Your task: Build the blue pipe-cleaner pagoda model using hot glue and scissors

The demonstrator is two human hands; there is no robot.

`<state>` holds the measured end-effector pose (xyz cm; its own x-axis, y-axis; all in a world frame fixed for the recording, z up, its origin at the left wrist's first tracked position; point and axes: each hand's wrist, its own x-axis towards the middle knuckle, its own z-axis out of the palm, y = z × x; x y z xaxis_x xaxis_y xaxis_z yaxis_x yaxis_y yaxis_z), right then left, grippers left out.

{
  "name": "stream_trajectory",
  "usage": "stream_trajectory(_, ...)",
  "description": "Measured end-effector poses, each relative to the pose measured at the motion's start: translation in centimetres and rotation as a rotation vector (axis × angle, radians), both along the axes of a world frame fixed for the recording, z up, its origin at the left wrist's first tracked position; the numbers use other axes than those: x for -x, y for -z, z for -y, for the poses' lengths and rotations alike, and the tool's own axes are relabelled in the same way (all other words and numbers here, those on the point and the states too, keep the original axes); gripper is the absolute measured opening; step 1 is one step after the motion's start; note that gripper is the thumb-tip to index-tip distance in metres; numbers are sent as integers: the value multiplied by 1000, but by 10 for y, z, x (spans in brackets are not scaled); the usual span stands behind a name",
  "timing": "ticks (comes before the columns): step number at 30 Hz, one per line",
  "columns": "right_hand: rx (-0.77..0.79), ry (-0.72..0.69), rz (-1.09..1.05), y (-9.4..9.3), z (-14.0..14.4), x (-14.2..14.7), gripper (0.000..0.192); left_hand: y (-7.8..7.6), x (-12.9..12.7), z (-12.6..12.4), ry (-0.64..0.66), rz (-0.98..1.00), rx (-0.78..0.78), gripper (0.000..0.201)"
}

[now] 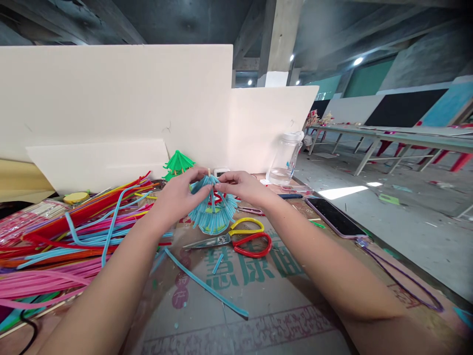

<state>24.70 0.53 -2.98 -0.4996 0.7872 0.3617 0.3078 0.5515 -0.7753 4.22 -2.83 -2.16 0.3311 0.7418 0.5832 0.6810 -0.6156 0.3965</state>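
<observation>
A small light-blue pipe-cleaner pavilion [213, 217] stands on the cardboard-covered table, with an upper roof, a wider lower roof and a wooden stick tip at its top. My left hand [187, 193] closes its fingers and thumb on the upper roof from the left. From the right, my right hand [242, 187] pinches the same roof near its edge. Both hands hide parts of the upper tier. Scissors [236, 239] with one yellow and one red handle lie just in front, beside a short blue pipe-cleaner piece [218, 264] and a long blue pipe cleaner [207, 286].
Many coloured pipe cleaners [74, 246] are heaped at left. A green pipe-cleaner roof [178, 162] stands behind my left hand. At right are a phone [336, 217] with a purple strap and a clear bottle [285, 160]. White boards [118, 93] rise behind.
</observation>
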Motion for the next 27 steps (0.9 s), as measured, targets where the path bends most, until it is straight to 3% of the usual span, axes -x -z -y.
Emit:
stream_trajectory(9, -25, 13, 18, 0, 2, 3, 30, -3, 0, 3, -23, -58, -39, 32)
stream_trajectory(14, -67, 166, -90, -7, 5, -3, 24, -1, 9, -4, 55, -14, 18, 39)
stream_trajectory(18, -134, 166, 59, -13, 10, -11, 19, 1, 11, -8, -3, -1, 37, 43)
stream_trajectory(23, -348, 27, 269, -15, 25, -7, 13, 3, 11, -11, -70, 9, 62, 45)
stream_trajectory(27, -531, -5, 394, -13, 33, 1, 16, 3, 11, -13, -81, 27, 65, 46)
